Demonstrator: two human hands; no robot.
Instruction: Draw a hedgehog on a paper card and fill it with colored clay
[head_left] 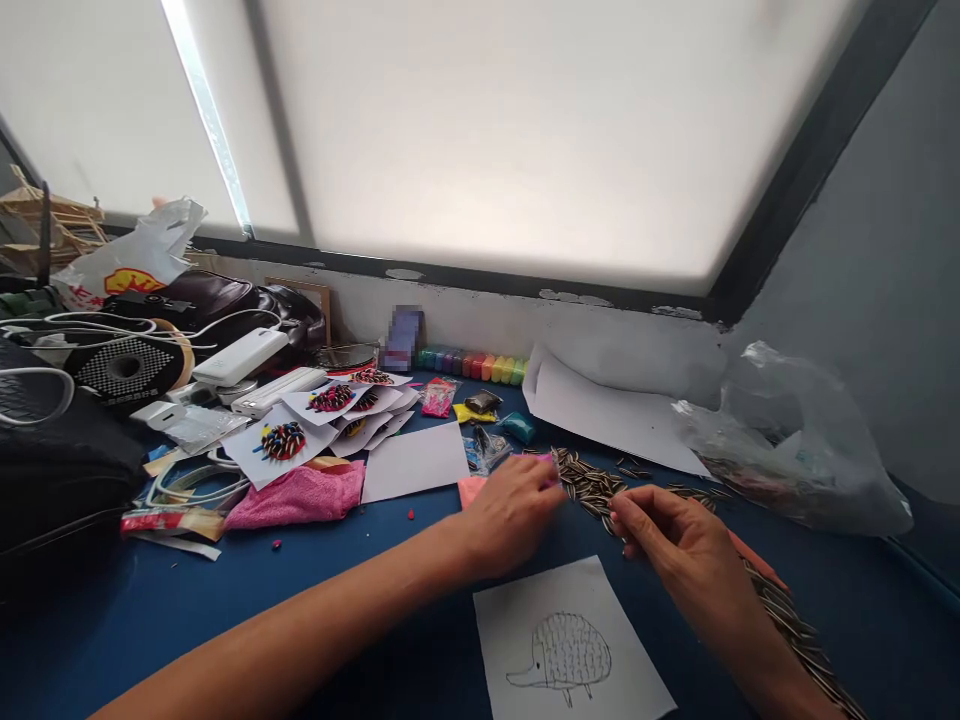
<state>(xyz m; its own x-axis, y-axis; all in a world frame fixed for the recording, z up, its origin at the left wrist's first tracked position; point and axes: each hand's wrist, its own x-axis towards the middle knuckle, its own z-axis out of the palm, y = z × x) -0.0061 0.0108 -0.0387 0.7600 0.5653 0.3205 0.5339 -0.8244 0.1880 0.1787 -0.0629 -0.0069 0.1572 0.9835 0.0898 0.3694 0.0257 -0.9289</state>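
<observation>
Above the top edge of a paper with a pencil-drawn hedgehog [574, 650], my left hand [517, 515] reaches in among small packets. It is nearest to a pink-purple packet [553, 475]; its fingers are blurred and partly hidden. On the right, my right hand [686, 550] has thumb and fingers pinched together beside a heap of striped sunflower seeds [585, 480]. Whatever sits in that pinch is too small to make out. A salmon-pink packet [470, 491] lies partly under my left wrist.
Decorated hedgehog cards [281, 441], a blank sheet [416, 462] and a pink cloth [300, 497] lie left. Coloured clay packs [480, 366] line the wall. White sheets [600, 410] and a plastic bag [810, 450] stand right. More seeds [795, 630] lie by my right forearm.
</observation>
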